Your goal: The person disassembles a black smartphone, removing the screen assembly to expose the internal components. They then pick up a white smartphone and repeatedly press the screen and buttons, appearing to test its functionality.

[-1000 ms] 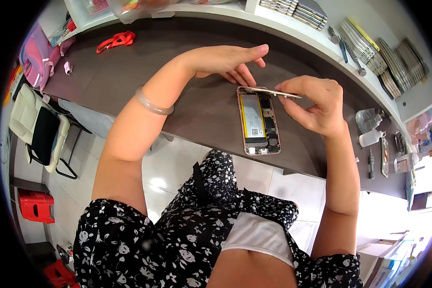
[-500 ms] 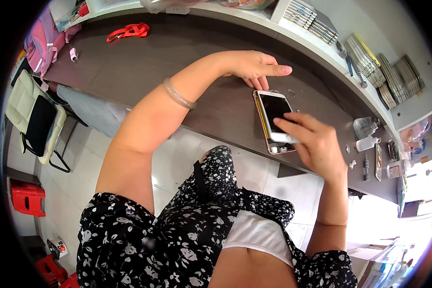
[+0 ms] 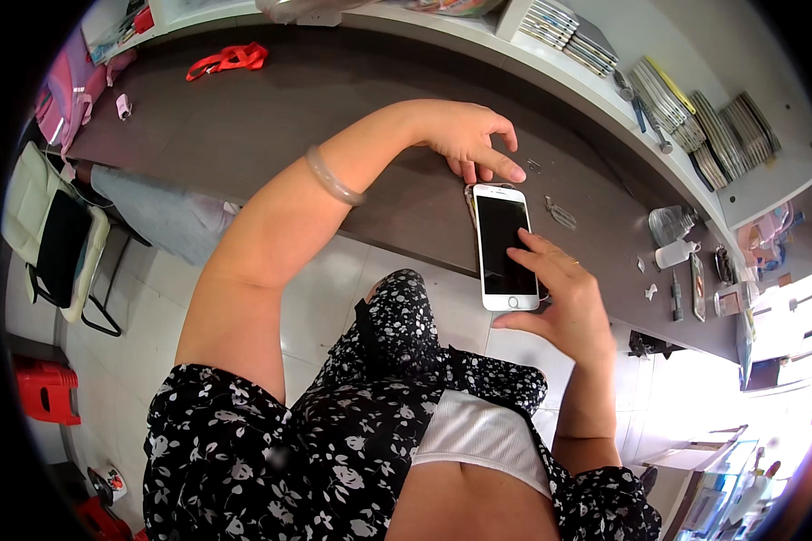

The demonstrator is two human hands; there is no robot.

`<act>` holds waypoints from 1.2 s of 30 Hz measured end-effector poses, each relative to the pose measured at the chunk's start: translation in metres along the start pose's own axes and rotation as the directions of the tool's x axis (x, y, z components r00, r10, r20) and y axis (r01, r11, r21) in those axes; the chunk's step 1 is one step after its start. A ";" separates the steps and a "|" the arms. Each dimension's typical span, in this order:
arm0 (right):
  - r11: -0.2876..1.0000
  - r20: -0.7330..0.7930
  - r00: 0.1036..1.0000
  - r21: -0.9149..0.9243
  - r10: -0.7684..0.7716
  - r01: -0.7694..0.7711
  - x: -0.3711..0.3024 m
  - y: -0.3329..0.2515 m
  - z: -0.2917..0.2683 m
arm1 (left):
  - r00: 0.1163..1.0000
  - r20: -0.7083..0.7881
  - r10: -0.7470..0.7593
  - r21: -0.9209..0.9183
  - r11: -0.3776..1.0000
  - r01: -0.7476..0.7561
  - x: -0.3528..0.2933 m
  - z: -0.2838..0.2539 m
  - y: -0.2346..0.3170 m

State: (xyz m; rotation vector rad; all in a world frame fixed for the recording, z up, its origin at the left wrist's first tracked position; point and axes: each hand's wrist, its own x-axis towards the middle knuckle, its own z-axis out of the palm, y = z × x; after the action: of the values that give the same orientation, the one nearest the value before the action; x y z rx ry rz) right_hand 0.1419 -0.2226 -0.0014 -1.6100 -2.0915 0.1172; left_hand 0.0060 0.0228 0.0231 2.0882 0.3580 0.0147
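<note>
A smartphone's white-framed front panel with dark glass (image 3: pixel 505 248) lies over an open phone housing (image 3: pixel 470 197), whose edge shows at the upper left. My right hand (image 3: pixel 564 302) is open, fingers spread on the right part of the glass. Its thumb extends just below the phone's bottom edge. At the phone's top end, my left hand (image 3: pixel 474 144) has its thumb stretched out and the other fingers bent down to the table; I see nothing held in it. Right of the phone lies a small silver metal tool with two curved arms (image 3: pixel 561 214).
The dark desk (image 3: pixel 334 81) bears a red strap (image 3: pixel 228 60). At the right stand a clear bottle (image 3: pixel 672 224) and a white squeeze bottle (image 3: pixel 677 253), near a grey pen-like tool (image 3: pixel 677 296). Books (image 3: pixel 735 135) fill the shelf behind. A cream chair (image 3: pixel 50 225) stands left.
The white front panel has come down nearer me, hiding most of the housing's inside. My right hand has moved down to its lower right, uncovering the silver tool; my left fingers have shifted slightly.
</note>
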 end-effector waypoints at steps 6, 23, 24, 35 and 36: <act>0.981 -0.153 0.980 -0.125 0.128 -0.148 0.004 -0.022 0.026 | 1.000 -0.019 -0.009 0.004 1.000 0.009 -0.001 0.000 0.002; 0.993 -0.120 0.989 0.092 0.085 -0.075 0.007 0.000 0.013 | 0.963 0.133 0.235 0.349 0.898 -0.268 0.006 0.012 -0.016; 0.988 -0.122 0.989 0.143 0.083 -0.065 0.007 0.004 0.011 | 0.957 0.146 0.249 0.349 0.893 -0.285 0.008 0.012 -0.018; 0.800 -0.106 0.970 0.588 0.220 -0.118 0.001 0.037 0.001 | 0.951 0.114 0.288 0.347 0.885 -0.310 0.014 0.012 -0.013; 0.850 -0.106 0.976 0.515 0.191 -0.111 0.002 0.033 0.001 | 0.951 0.104 0.290 0.340 0.888 -0.308 0.013 0.013 -0.015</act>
State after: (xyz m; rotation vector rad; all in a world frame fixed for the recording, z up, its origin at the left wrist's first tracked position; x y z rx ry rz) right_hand 0.1702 -0.2106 -0.0135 -1.3988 -1.6306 0.5358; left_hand 0.0172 0.0222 0.0015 2.4797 -0.0011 0.0878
